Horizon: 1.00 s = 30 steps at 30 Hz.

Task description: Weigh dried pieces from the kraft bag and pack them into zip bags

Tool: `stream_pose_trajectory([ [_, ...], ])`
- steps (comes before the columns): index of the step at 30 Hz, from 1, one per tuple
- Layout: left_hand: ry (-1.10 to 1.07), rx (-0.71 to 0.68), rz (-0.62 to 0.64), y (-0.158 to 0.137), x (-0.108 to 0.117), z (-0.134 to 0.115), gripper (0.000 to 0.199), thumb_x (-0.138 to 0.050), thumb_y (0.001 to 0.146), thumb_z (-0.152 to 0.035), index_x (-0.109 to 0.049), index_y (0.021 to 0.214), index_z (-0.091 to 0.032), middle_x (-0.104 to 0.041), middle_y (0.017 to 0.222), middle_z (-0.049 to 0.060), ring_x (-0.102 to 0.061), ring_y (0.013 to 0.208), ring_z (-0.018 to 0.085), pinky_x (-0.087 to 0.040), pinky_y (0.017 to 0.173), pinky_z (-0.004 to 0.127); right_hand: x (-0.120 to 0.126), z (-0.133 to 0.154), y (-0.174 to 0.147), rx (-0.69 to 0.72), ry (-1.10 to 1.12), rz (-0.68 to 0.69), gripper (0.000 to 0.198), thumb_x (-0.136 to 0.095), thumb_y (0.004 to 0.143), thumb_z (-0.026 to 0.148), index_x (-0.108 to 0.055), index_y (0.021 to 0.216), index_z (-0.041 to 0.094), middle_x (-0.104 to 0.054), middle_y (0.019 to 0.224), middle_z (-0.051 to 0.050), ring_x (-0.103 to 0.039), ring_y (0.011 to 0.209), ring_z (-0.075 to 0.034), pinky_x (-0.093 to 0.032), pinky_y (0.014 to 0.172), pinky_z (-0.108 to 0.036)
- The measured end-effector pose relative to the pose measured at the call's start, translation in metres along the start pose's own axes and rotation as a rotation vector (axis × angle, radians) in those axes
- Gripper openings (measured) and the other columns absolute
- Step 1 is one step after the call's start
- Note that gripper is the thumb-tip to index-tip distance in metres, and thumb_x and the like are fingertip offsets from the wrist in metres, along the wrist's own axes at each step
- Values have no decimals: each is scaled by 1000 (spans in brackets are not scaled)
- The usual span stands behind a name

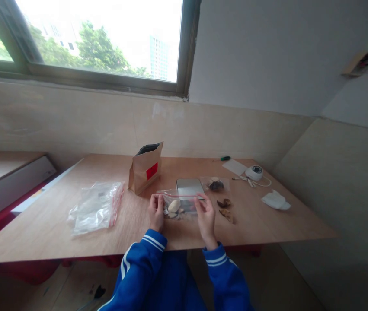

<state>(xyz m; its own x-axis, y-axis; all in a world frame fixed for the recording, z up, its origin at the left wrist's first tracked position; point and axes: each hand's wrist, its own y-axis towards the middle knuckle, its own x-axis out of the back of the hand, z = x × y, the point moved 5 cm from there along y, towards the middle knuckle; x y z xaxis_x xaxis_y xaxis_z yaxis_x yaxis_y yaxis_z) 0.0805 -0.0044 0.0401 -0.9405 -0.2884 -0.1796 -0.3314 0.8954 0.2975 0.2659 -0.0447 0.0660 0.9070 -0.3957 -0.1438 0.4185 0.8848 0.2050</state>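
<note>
Clear plastic bag [179, 206] lies just before the scale [189, 187], its long axis running between my left hand [156, 212] and right hand [206, 216], both pinching its ends.

Wooden table [268, 224] with bags [96, 207]

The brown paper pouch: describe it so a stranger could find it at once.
Start at the light wooden table under the window. Toward its back edge, left of the flat grey metal scale, stands the brown paper pouch, upright with its top open. Its red square label and dark lining set it apart from the pile of clear plastic zip bags lying flat to its left.
</note>
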Motion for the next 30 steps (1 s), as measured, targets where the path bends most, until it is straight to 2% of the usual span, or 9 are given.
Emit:
stream_pose_trajectory([
  [3,25,-2,27,-2,-1,-2,32,-50,85,-49,-49,74,-20,-45,54,-6,-44,47,8,-37,46,21,10,-19,-2,-83,14,35,40,-63,76,52,-61,94,16,-73,86,-10,-69,76,-24,-56,65,-35],
  [7,74,6,96,-4,-4,-1,30,-49,85,-50,-52,79,-20,-47,53,-6,-46,47,10,-38,47,22,24,-30,-1,-83,9,13,38,-64,76,51,-63,88,15,-74,84,-11,-70,82,-26,-55,72,-37],
  [13,152,-33,133,-4,-5,0,32,-48,86,-50,-56,83,-19,-51,62,-3,-48,54,11,-39,53,23,34,-42,-1,-61,-32,-48,38,-65,75,52,-64,87,15,-74,77,-9,-70,76,-25,-54,69,-34],
  [17,104,29,203,-5,-9,4,34,-47,86,-52,-54,80,-19,-44,55,-6,-43,47,9,-37,47,21,39,-48,0,-65,-47,-107,44,-65,73,55,-66,87,14,-73,74,-8,-68,72,-24,-52,64,-32],
  [19,84,73,222,-5,-11,7,33,-48,85,-52,-54,81,-19,-46,55,-6,-42,43,8,-34,43,20,42,-49,1,-76,-58,-125,47,-64,72,57,-67,89,13,-73,73,-9,-68,71,-25,-52,62,-31],
  [23,23,174,205,-4,-12,12,33,-54,81,-52,-53,86,-19,-53,58,-6,-43,39,7,-33,38,19,45,-49,2,-64,-97,-131,48,-60,75,58,-68,91,13,-73,75,-9,-67,73,-25,-51,65,-32],
  [27,56,163,157,-2,-9,10,34,-61,76,-51,-56,83,-18,-59,65,-3,-50,46,8,-37,43,19,46,-48,2,-32,-133,-144,46,-56,79,56,-66,91,14,-73,79,-10,-67,78,-25,-51,72,-34],
  [30,80,162,168,-1,-9,11,35,-63,74,-51,-59,83,-17,-61,64,-1,-53,50,9,-37,45,19,47,-49,3,-8,-158,-169,45,-55,80,56,-66,90,14,-73,79,-10,-67,78,-25,-51,73,-34],
])
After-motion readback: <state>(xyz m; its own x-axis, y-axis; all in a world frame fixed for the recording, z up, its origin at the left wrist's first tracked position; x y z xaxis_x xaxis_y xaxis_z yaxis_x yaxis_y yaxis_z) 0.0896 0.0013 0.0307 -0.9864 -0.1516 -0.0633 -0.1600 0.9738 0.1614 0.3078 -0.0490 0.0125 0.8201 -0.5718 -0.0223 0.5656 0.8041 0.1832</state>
